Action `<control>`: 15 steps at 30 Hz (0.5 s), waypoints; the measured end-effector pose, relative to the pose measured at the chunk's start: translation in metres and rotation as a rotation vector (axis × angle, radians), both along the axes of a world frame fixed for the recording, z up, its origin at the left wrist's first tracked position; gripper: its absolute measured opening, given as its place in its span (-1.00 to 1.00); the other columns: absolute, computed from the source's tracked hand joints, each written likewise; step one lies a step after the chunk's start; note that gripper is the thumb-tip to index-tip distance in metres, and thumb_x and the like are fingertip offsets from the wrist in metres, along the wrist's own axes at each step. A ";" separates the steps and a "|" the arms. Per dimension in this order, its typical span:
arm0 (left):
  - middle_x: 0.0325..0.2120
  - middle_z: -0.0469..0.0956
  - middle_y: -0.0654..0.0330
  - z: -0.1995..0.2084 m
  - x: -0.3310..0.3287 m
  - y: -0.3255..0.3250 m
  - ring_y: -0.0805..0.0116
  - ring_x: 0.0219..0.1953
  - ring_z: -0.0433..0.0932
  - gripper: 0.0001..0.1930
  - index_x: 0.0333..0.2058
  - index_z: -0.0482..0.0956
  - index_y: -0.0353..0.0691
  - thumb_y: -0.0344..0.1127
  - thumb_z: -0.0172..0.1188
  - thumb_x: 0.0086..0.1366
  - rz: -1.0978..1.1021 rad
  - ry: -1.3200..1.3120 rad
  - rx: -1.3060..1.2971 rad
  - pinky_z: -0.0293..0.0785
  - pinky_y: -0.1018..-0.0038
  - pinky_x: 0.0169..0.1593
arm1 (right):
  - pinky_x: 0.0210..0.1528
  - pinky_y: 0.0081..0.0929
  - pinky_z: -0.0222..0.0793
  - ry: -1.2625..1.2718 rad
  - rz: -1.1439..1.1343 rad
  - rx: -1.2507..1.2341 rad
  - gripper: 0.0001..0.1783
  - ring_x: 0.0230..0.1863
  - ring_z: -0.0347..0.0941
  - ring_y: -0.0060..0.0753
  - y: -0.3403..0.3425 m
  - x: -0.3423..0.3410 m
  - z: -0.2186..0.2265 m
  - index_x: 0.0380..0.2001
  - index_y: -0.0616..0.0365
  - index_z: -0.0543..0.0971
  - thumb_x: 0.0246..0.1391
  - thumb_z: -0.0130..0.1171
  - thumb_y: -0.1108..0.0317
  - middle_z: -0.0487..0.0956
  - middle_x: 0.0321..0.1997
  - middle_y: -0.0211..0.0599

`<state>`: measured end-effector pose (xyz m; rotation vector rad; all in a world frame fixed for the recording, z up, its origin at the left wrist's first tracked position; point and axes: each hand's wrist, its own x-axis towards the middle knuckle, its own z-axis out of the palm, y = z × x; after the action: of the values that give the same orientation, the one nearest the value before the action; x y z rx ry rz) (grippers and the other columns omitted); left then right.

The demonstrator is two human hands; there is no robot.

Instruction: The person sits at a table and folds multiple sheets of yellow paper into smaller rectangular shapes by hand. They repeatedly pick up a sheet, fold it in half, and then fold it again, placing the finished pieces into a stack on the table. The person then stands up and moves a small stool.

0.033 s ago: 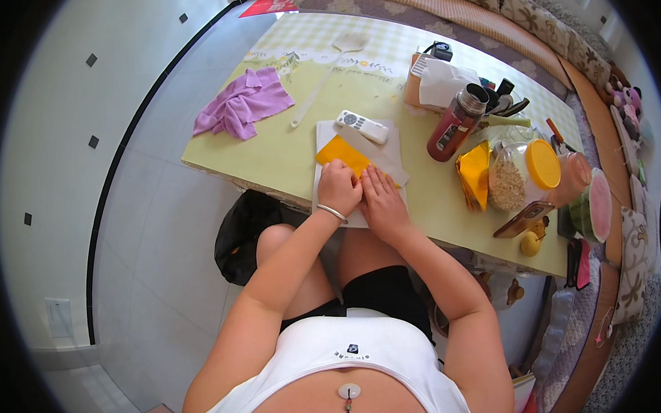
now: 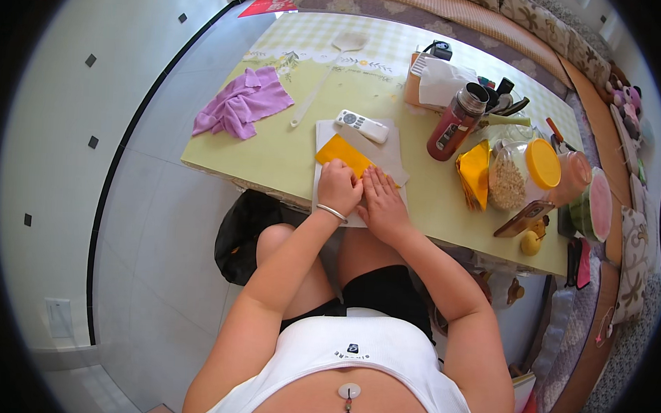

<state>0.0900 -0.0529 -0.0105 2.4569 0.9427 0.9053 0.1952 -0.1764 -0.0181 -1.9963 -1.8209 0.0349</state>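
A sheet of golden-yellow paper (image 2: 341,153) lies on white sheets (image 2: 325,138) at the near edge of the table. My left hand (image 2: 338,185) is closed, its fingers curled down on the paper's near edge. Right beside it, my right hand (image 2: 384,202) rests flat with fingers stretched over the paper's right end. The fingertips of both hands almost meet, and the paper beneath them is hidden. A pale greyish strip (image 2: 379,154) lies along the paper's far side. Just beyond it is a white remote control (image 2: 362,125).
Left on the table (image 2: 259,160) are a purple cloth (image 2: 243,105) and a long-handled spatula (image 2: 316,93). To the right stand a dark red flask (image 2: 455,127), golden paper pieces (image 2: 474,175), a yellow-lidded jar (image 2: 510,180), a phone (image 2: 523,219), a yellow fruit (image 2: 531,243) and cut watermelon (image 2: 598,206).
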 end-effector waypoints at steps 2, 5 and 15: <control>-0.42 0.50 0.08 0.004 -0.002 -0.001 0.05 -0.26 0.48 -0.81 -0.65 0.56 -0.22 -0.33 0.34 0.04 -0.019 0.009 -0.008 0.45 0.22 -0.12 | 0.56 -0.03 -0.25 -0.017 -0.035 -0.020 -0.07 0.57 -0.11 0.11 -0.004 -0.004 -0.001 0.42 0.36 0.13 0.18 0.18 -0.03 0.07 0.52 0.21; -0.39 0.50 0.07 0.009 -0.008 -0.001 0.02 -0.24 0.48 -0.84 -0.60 0.57 -0.22 -0.31 0.31 0.06 -0.078 0.050 -0.018 0.45 0.20 -0.08 | 0.56 0.02 -0.31 -0.014 -0.069 -0.071 0.01 0.58 -0.19 0.21 -0.003 -0.007 0.002 0.44 0.25 0.14 0.12 0.22 -0.17 0.01 0.52 0.29; -0.13 0.55 0.05 0.054 -0.081 0.028 0.01 0.06 0.48 -0.59 -0.17 0.58 -0.26 -0.39 0.26 -0.10 -0.521 0.135 0.320 0.32 0.10 0.23 | 0.52 0.20 -0.27 0.059 0.286 -0.101 -0.22 0.58 -0.22 0.30 -0.024 0.027 0.028 0.33 -0.33 0.42 0.02 0.35 -0.13 0.02 0.55 0.16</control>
<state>0.0092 -0.0254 0.0431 2.8536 0.1662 0.7531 0.2220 -0.2003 0.0099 -1.7623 -2.0875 0.2740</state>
